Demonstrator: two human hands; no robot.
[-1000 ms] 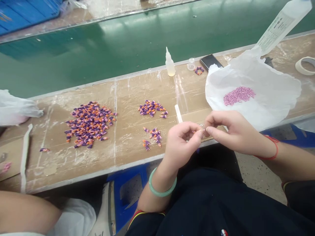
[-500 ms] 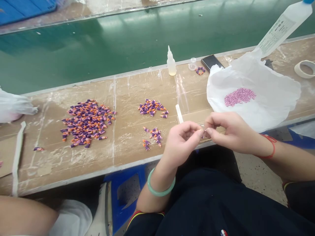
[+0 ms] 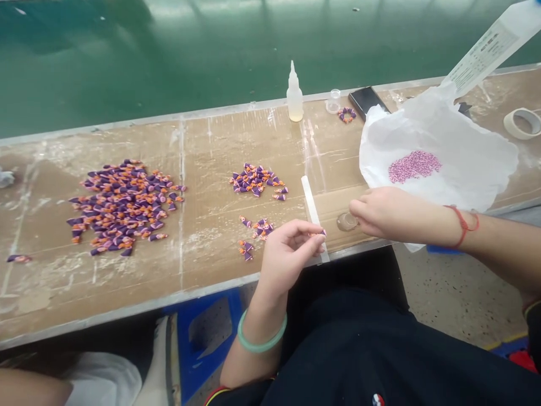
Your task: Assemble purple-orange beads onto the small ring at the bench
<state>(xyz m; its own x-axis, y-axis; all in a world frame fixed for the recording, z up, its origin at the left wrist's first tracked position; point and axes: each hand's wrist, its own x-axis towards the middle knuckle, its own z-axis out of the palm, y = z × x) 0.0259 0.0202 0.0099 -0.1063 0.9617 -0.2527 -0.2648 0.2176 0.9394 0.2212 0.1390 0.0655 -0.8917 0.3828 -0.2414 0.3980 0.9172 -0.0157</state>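
Observation:
My left hand (image 3: pixel 291 251) hovers at the bench's front edge, fingers pinched on a tiny purple piece (image 3: pixel 323 232). My right hand (image 3: pixel 380 211) rests curled on the bench, its fingertips touching a small clear round dish (image 3: pixel 346 221); whether it grips anything is hidden. A white strip (image 3: pixel 311 208) lies between the two hands. Just left of my left hand sit small clusters of purple-and-orange pieces (image 3: pixel 257 228), with another cluster (image 3: pixel 256 181) behind them. A white sheet (image 3: pixel 439 152) holding a heap of pink beads (image 3: pixel 414 165) lies beyond my right hand.
A large pile of purple-and-orange pieces (image 3: pixel 122 206) lies at the left. A glue bottle (image 3: pixel 295 96), a small clear cup (image 3: pixel 333 101), a dark phone (image 3: pixel 366 100) and a tape roll (image 3: pixel 522 123) stand along the back edge. A green conveyor belt (image 3: pixel 169 56) runs behind the bench.
My hands have separated. The right hand moved down to the clear dish on the bench; the left hand drew back toward the front edge with the purple piece. The camera tilted left.

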